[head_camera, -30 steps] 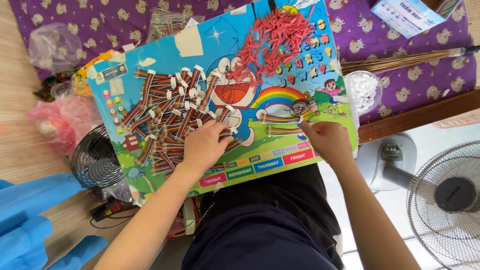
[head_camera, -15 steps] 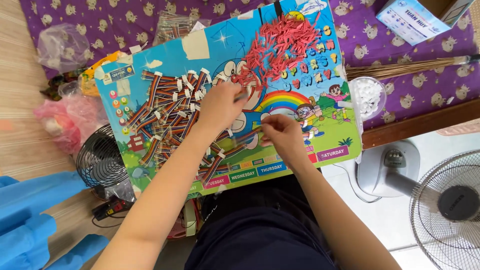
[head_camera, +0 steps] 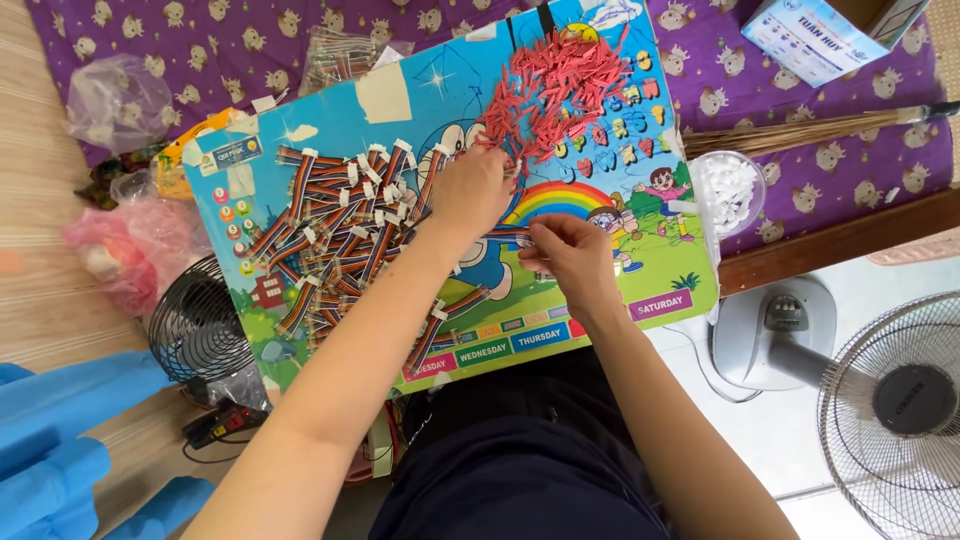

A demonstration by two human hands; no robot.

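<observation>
Left hand (head_camera: 470,190) reaches palm-down across the colourful cartoon board (head_camera: 600,290) on the lap, fingers bunched at the edge of the pile of small red pieces (head_camera: 555,85) near the board's top; whether it pinches one, cannot tell. Right hand (head_camera: 570,255) sits mid-board by the rainbow picture, fingers pressed together, pinching a rainbow ribbon cable (head_camera: 510,232). Heap of the same ribbon cables (head_camera: 335,215) with white ends lies just left of the left hand. Clear cup of white bits (head_camera: 728,190) stands off the board's right edge. Pedestal fan (head_camera: 890,400) stands lower right.
</observation>
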